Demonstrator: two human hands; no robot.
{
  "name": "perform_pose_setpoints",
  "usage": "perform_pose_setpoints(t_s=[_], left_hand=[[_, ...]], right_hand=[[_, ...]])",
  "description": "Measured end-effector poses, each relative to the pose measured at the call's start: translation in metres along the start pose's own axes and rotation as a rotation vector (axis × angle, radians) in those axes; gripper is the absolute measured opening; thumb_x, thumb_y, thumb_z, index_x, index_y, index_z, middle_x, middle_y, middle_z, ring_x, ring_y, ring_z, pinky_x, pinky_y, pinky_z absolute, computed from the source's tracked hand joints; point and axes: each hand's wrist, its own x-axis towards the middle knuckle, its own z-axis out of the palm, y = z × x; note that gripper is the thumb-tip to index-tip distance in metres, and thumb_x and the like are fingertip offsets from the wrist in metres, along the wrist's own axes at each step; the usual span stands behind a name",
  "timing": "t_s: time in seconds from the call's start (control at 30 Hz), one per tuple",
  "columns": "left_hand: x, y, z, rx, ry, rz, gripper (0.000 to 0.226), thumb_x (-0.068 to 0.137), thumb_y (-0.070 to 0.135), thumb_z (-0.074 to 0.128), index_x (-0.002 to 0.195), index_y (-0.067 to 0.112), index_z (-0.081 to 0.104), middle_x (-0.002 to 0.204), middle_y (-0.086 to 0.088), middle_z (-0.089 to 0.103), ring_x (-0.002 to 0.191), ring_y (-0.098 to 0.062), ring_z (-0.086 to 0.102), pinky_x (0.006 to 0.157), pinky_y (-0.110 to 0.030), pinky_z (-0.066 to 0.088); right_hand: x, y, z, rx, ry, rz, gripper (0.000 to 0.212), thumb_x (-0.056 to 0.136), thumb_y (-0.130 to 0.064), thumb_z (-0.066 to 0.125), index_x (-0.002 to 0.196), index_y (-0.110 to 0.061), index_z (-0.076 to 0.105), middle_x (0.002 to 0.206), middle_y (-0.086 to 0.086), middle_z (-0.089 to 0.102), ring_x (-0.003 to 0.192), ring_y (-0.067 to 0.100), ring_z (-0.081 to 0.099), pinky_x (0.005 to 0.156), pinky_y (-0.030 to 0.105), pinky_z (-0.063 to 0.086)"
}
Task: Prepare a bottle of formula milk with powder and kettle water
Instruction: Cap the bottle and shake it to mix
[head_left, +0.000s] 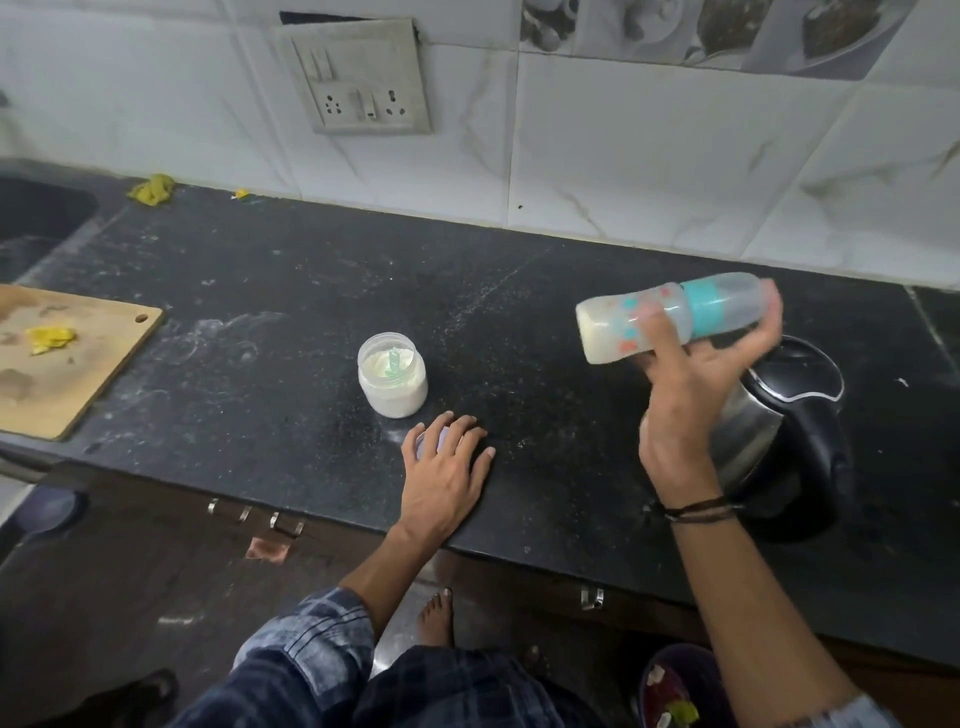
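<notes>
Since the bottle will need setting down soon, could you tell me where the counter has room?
Bare counter lies between the cutting board and the powder jar, behind the jar to the wall, and between the jar and the kettle. It is crowded in front of the jar, where the left hand covers the lid.

Jar (392, 375): middle of the counter (519, 291), towards the front edge; scoop (392, 362) in it.
Lid (434, 441): just before the jar, under the left hand (447, 478).
Kettle (779, 421): right part, near the front edge.
Bottle (670, 317): in the right hand (691, 395), above the kettle's left side.
Cutting board (62, 364): left end, front edge; scrap (51, 339) on it.
Sink (36, 223): behind the board.
</notes>
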Motion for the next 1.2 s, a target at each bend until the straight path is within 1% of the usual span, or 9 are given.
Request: perform_pose_setpoints(t_s=[0.13, 0.27, 0.4, 0.53, 0.63, 0.77, 0.9, 1.03, 1.2], left_hand=[[0.001, -0.002, 0.003, 0.030, -0.016, 0.019, 0.030, 0.107, 0.046, 0.050, 0.117, 0.024, 0.068, 0.130, 0.004, 0.066, 0.135, -0.024, 0.053, 0.117, -0.050, 0.027], [0.002, -0.001, 0.002, 0.060, -0.044, -0.034, 0.029, 0.107, 0.045, 0.049, 0.118, 0.024, 0.066, 0.132, 0.004, 0.063, 0.132, -0.024, 0.053, 0.113, -0.051, 0.032], [0.003, 0.001, -0.002, 0.076, -0.072, -0.049, 0.027, 0.107, 0.044, 0.051, 0.116, 0.024, 0.067, 0.130, 0.003, 0.063, 0.130, -0.026, 0.055, 0.109, -0.055, 0.035], [0.004, 0.003, -0.002, 0.100, -0.056, -0.069, 0.026, 0.106, 0.044, 0.052, 0.115, 0.025, 0.067, 0.127, 0.004, 0.063, 0.125, -0.024, 0.057, 0.107, -0.054, 0.037], [0.004, 0.002, -0.001, 0.094, -0.058, -0.073, 0.027, 0.106, 0.045, 0.050, 0.113, 0.025, 0.067, 0.124, 0.005, 0.064, 0.121, -0.023, 0.058, 0.106, -0.054, 0.037], [0.005, 0.002, 0.002, 0.090, -0.051, -0.075, 0.028, 0.106, 0.045, 0.049, 0.113, 0.026, 0.067, 0.122, 0.005, 0.065, 0.120, -0.023, 0.059, 0.107, -0.053, 0.036], [0.004, 0.002, -0.001, 0.074, -0.068, -0.073, 0.028, 0.107, 0.045, 0.048, 0.113, 0.025, 0.067, 0.125, 0.003, 0.065, 0.123, -0.025, 0.059, 0.107, -0.054, 0.036], [0.003, 0.003, 0.000, 0.075, -0.044, -0.072, 0.027, 0.106, 0.045, 0.048, 0.113, 0.026, 0.066, 0.126, 0.004, 0.065, 0.121, -0.027, 0.059, 0.104, -0.055, 0.038], [0.003, 0.002, -0.002, 0.068, -0.053, -0.064, 0.029, 0.105, 0.047, 0.050, 0.120, 0.027, 0.066, 0.129, 0.004, 0.064, 0.121, -0.028, 0.058, 0.101, -0.057, 0.038]], right_hand=[[-0.007, 0.001, 0.000, -0.151, -0.215, 0.051, 0.090, 0.078, 0.000, 0.085, 0.144, -0.034, 0.035, 0.133, -0.005, 0.061, 0.109, 0.023, 0.071, 0.091, 0.038, 0.059], [-0.008, -0.001, 0.005, -0.020, 0.010, 0.032, 0.094, 0.082, -0.006, 0.086, 0.150, -0.031, 0.026, 0.144, 0.015, 0.050, 0.119, 0.028, 0.067, 0.097, 0.059, 0.057], [-0.012, -0.002, 0.004, -0.123, -0.114, 0.048, 0.090, 0.079, -0.002, 0.086, 0.146, -0.029, 0.032, 0.142, 0.013, 0.052, 0.113, 0.026, 0.070, 0.094, 0.046, 0.060], [-0.002, -0.008, 0.006, -0.009, 0.090, 0.009, 0.090, 0.080, -0.015, 0.090, 0.144, -0.035, 0.030, 0.147, 0.016, 0.046, 0.118, 0.026, 0.067, 0.093, 0.064, 0.057], [-0.009, -0.003, 0.003, -0.146, -0.129, 0.114, 0.086, 0.078, -0.003, 0.085, 0.143, -0.033, 0.036, 0.140, 0.015, 0.054, 0.110, 0.026, 0.070, 0.092, 0.050, 0.060], [-0.008, -0.002, 0.005, 0.007, 0.124, 0.094, 0.087, 0.085, -0.010, 0.083, 0.149, -0.029, 0.028, 0.133, 0.002, 0.062, 0.112, 0.020, 0.071, 0.089, 0.063, 0.059], [-0.015, -0.002, 0.011, -0.131, -0.069, 0.141, 0.083, 0.083, 0.000, 0.082, 0.144, -0.031, 0.035, 0.133, 0.005, 0.060, 0.110, 0.022, 0.071, 0.092, 0.045, 0.061], [-0.011, -0.004, 0.021, 0.012, 0.205, 0.093, 0.086, 0.087, -0.009, 0.081, 0.150, -0.029, 0.026, 0.134, 0.001, 0.060, 0.111, 0.016, 0.071, 0.086, 0.053, 0.061], [-0.018, -0.005, 0.028, -0.096, 0.069, 0.120, 0.082, 0.087, -0.003, 0.080, 0.147, -0.031, 0.032, 0.136, 0.008, 0.060, 0.112, 0.021, 0.070, 0.092, 0.049, 0.061]])
